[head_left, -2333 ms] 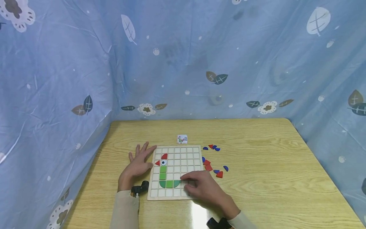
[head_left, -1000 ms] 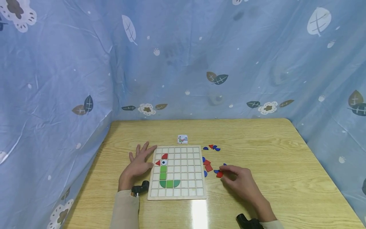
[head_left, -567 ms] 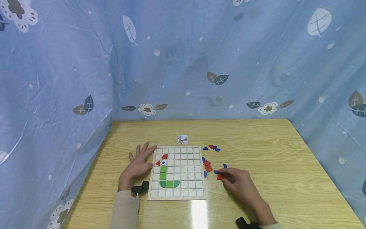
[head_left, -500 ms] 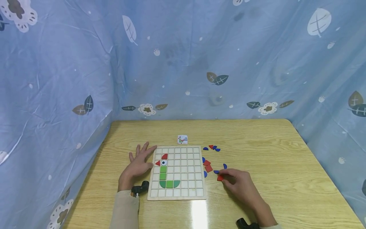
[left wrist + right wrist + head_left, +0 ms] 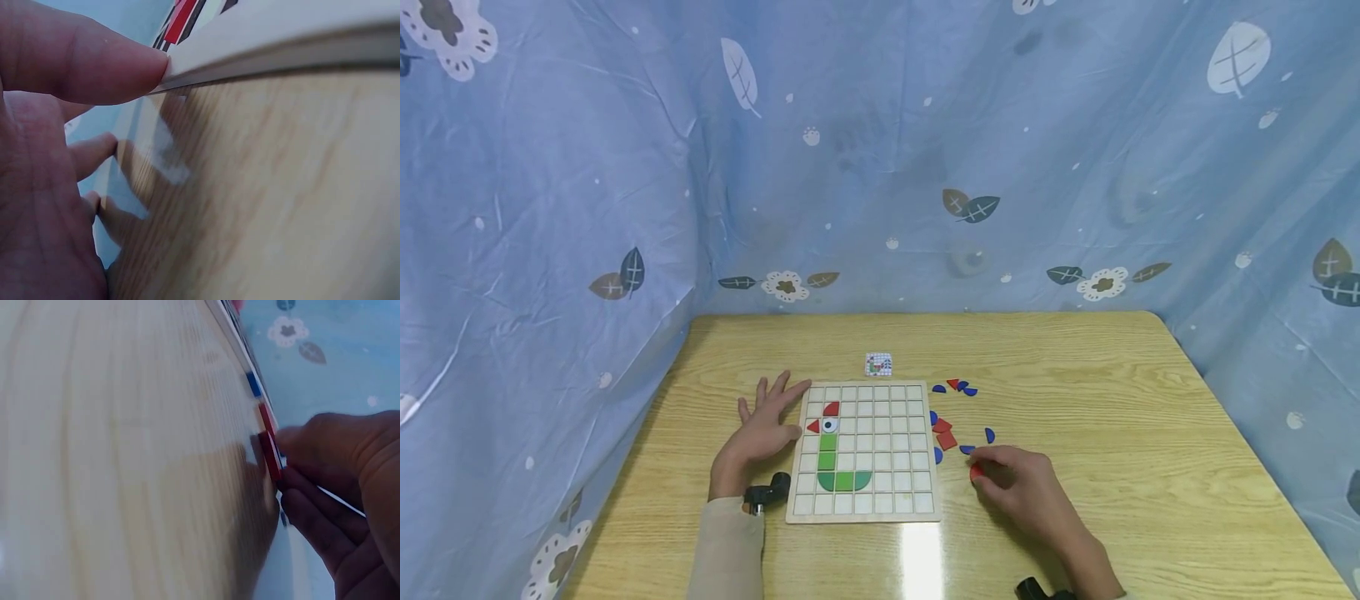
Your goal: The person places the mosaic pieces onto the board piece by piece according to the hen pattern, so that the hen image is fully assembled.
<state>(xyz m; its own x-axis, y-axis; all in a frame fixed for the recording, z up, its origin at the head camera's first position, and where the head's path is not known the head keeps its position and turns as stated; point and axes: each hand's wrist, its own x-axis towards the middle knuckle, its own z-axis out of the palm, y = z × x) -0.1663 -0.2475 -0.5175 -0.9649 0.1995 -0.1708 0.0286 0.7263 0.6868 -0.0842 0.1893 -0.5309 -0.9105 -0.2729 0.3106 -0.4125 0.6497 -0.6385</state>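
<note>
A pale wooden grid board [image 5: 883, 507] lies on the table, bearing green, red and white eye-marked tiles in an L-shaped figure. My left hand [image 5: 763, 429] is spread flat at its left side, thumb and index finger against the rim; the thumb [image 5: 94, 59] touches the board's edge in the left wrist view. Right of the board, my right hand [image 5: 1026, 492] pinches a red rounded tile [image 5: 976, 472], apparently a quarter circle, between thumb and fingers. In the right wrist view that red tile [image 5: 270, 456] is tilted on edge, partly hidden by the fingers.
Loose blue half-circle tiles [image 5: 989, 435] and red tiles [image 5: 947, 439] lie between the board and my right hand. Another small cluster with a red triangle [image 5: 952, 384] lies farther back. A small pattern card [image 5: 878, 364] sits behind the board. A blue curtain [image 5: 880, 167] surrounds the table.
My right hand has left the board's lower part and gone right to the loose tiles. The red tile has shifted slightly towards me between its fingers. My left hand has stayed put.
</note>
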